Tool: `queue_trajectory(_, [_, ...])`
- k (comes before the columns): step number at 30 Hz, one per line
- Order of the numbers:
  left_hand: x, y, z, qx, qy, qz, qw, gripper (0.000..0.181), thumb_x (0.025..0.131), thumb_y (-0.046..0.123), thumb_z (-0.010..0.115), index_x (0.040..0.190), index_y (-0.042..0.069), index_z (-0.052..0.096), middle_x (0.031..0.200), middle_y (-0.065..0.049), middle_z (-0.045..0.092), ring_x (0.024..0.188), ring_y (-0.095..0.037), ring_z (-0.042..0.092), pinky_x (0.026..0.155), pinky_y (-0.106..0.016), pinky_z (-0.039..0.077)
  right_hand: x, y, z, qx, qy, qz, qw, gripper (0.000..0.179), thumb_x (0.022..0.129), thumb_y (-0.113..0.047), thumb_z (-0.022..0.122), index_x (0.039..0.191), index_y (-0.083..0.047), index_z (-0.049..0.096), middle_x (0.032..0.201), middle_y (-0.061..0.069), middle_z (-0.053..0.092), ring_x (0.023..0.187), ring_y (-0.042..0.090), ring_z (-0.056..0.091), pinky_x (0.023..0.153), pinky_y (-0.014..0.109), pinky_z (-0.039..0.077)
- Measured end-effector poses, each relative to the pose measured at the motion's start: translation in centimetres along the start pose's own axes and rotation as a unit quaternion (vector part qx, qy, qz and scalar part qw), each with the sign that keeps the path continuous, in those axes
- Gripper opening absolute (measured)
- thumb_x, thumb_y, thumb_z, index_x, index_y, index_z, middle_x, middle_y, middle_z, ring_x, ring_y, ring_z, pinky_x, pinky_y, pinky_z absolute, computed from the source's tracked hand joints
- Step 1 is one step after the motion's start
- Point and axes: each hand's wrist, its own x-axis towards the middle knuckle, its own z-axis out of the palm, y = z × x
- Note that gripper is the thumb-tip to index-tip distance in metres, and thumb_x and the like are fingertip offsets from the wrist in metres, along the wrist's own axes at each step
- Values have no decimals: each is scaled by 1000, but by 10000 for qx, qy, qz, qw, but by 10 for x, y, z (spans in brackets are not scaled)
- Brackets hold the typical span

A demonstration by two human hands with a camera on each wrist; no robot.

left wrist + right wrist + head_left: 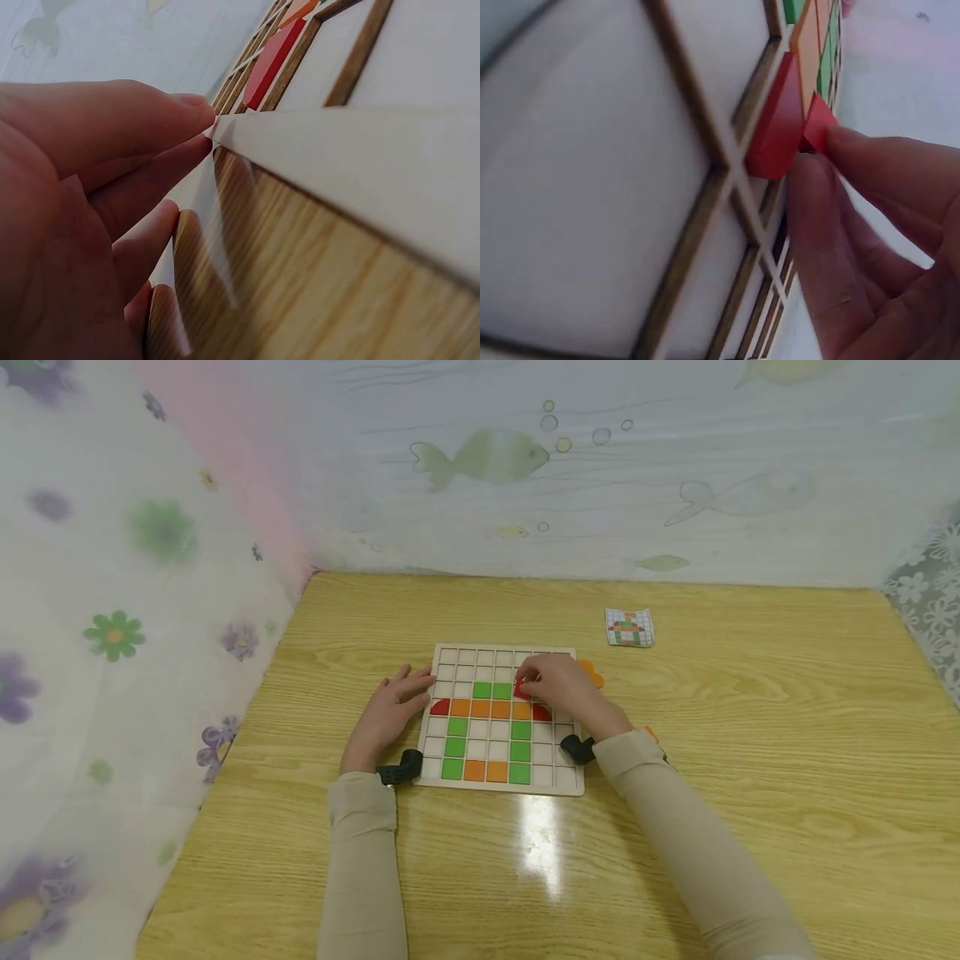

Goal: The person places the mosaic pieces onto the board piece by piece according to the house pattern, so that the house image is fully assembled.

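Note:
A white gridded puzzle board point(476, 747) lies on the wooden table, with green, orange and red pieces set in its cells. My right hand point(561, 687) pinches a small red piece point(820, 124) between thumb and finger, at a cell right of the two upper green squares point(492, 691). Just below it on the board sits a red curved piece point(776, 120), at the right end of the orange row point(491, 709). My left hand point(388, 710) touches the board's left edge with fairly straight fingertips, beside another red curved piece point(274, 66).
A small pattern card point(630, 628) with a coloured grid picture lies at the back right. Orange pieces point(592, 674) rest beside the board's right edge, partly hidden by my right hand and forearm. Printed curtains stand behind and to the left of the table point(750, 710).

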Motion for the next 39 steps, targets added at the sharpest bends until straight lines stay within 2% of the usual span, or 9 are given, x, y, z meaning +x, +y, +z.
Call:
queue_trajectory(5, [0,3,-1,-25,-12,32,10000,37,92,28,50,128,20,51,137,15,36,133,-7,10,109,-32,-2,1,-4,0,-79,-215,27,9997,16,85,-17,61,100,-12,65,90,2,62,80,17,54,73,31,46])
queue_trajectory(15, [-1,0,3,-38,9,-18,10000,37,92,29,50,128,21,51,138,14,36,134,-8,9,109,-34,-1,-4,-3,3,-33,-135,173,9998,17,87,-20,58,101,-13,62,86,2,60,76,18,51,71,31,45])
queue_trajectory(19, [-4,-2,8,-16,4,-120,9999,37,92,30,49,128,25,50,137,17,36,133,-6,10,109,-33,-1,-9,3,3,194,-43,154,9997,18,89,-22,55,100,-12,63,84,2,58,74,18,50,67,29,44])
queue_trajectory(24, [-4,0,8,-23,93,-50,9999,36,92,28,50,127,24,51,136,16,37,133,-6,11,109,-32,-1,-18,7,-6,343,102,-56,9993,19,89,-23,54,101,-12,63,84,1,58,73,17,50,65,29,44])
queue_trajectory(31, [-3,3,3,-134,58,-75,9999,37,92,28,49,129,23,50,137,16,36,133,-7,10,109,-33,-1,-33,13,-24,168,-1,-145,9998,22,90,-26,53,104,-13,63,89,-1,59,80,15,52,71,31,45])
queue_trajectory(39, [-2,3,2,-65,63,-64,9999,37,92,28,49,128,22,50,137,16,36,133,-7,11,109,-33,-1,-52,24,-38,83,-54,-161,9998,22,90,-27,52,105,-14,62,88,-3,59,78,14,53,69,31,45])
